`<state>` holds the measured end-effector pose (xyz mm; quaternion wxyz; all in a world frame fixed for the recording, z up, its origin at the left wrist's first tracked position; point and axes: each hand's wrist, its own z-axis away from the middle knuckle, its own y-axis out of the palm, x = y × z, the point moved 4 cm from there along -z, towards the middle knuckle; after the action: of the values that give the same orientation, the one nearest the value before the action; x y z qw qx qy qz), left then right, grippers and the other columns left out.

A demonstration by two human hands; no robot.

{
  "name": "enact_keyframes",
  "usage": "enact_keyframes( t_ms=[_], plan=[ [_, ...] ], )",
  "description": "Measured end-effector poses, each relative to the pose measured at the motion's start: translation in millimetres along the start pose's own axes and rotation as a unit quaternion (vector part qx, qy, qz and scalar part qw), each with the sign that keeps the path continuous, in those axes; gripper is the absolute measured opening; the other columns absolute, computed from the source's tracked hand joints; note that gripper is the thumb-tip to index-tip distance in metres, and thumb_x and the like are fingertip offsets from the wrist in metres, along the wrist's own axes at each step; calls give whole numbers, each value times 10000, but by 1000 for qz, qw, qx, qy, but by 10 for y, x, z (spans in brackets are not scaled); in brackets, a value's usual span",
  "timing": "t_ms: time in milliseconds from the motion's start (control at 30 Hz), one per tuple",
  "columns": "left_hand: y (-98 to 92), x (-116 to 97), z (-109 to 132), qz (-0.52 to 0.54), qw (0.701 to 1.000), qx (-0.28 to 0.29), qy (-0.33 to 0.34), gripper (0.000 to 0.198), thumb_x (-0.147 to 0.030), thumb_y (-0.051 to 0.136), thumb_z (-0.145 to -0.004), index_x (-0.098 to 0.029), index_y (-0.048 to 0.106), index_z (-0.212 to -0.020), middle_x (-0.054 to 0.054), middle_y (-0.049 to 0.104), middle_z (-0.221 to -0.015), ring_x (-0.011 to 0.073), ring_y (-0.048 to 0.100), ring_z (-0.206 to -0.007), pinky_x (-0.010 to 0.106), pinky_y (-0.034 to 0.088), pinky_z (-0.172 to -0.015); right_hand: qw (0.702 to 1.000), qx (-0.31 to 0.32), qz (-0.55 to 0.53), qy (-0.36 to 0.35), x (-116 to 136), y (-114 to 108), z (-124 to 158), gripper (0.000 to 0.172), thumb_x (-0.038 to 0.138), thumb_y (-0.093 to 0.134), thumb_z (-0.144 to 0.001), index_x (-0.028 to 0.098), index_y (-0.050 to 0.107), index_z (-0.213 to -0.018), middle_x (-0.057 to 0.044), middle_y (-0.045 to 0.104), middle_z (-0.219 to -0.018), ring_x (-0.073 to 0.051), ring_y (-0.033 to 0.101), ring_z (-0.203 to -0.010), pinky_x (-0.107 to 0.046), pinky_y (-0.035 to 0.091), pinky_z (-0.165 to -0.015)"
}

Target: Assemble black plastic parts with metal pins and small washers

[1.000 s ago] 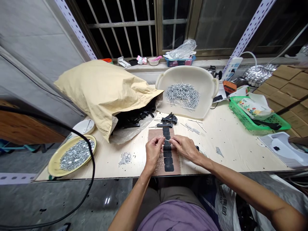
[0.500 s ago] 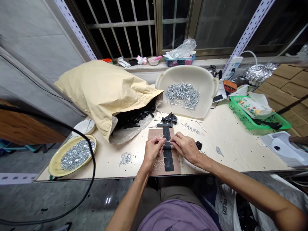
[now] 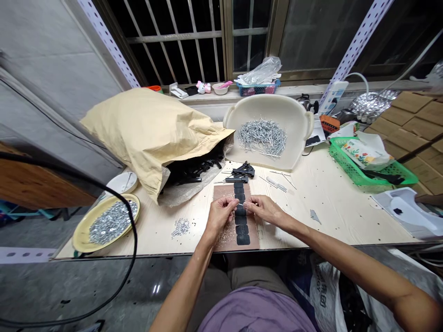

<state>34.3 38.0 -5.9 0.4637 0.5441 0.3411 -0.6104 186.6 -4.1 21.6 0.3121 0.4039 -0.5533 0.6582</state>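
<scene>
Black clips [image 3: 244,171] beyond left hand [image 3: 218,216].

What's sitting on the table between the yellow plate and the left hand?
A small heap of tiny silver bits lies between the yellow plate and the left hand, seen in the head view.

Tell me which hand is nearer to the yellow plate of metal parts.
Left. The left hand pinches a pin right of the yellow plate; the right hand, at the pin's other end, lies farther right.
</scene>
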Motion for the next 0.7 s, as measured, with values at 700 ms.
enact_keyframes(
  t_ms=[700],
  plan=[
    [-14,88,-58,16,997,-75,-21,504,-561,542,-790,-112,654,-987,-27,521,-572,48,390,-388,178,282,-372,893,-175,394,-132,-197,-330,-59,267,335,408,-959,226,650,-937,-36,604,-937,-131,531,-787,-252,327,-688]
  ],
)
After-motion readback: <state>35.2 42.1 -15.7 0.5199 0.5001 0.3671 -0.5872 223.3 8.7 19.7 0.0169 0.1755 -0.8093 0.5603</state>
